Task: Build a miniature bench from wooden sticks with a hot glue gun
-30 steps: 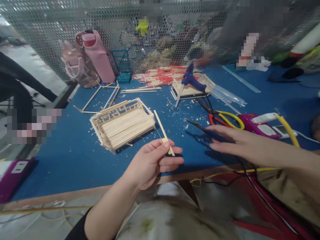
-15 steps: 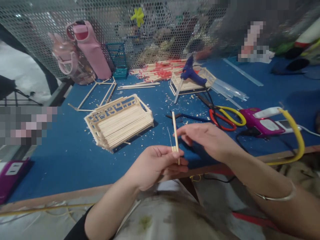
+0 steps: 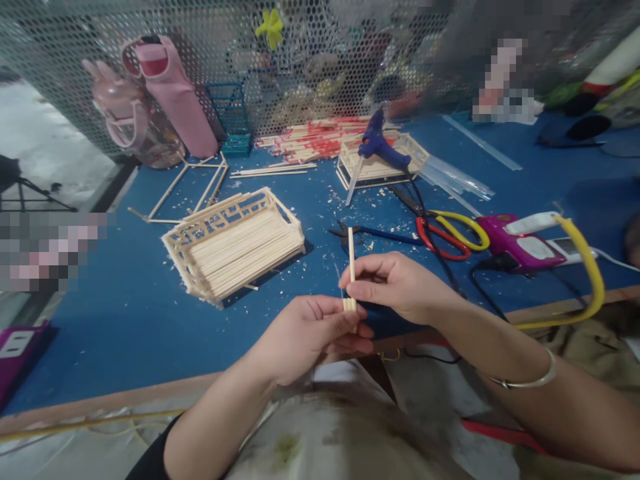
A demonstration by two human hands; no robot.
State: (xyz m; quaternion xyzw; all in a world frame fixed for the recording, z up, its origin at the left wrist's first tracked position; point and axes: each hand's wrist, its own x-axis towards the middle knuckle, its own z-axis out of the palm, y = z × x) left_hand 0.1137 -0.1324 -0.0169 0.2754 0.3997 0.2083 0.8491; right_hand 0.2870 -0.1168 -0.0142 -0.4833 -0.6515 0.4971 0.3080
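Observation:
Between the thumb and fingers of my left hand is a small bundle of short wooden sticks. One longer wooden stick rises from the bundle. My right hand pinches this longer stick just above the bundle, thumb in front. A thin glue-like strand hangs beside it. To the left lies a stick-built tray with a railing. Just beyond my hands are blue-handled pliers.
A blue glue gun rests on a smaller stick frame, near clear glue sticks. Scissors and a purple power socket are at right. Behind are red-tipped sticks, a pink bottle and an open stick frame.
My right hand has moved in to the left and closed on the longer stick, which it was beside before. My left hand keeps its grip on the bundle.

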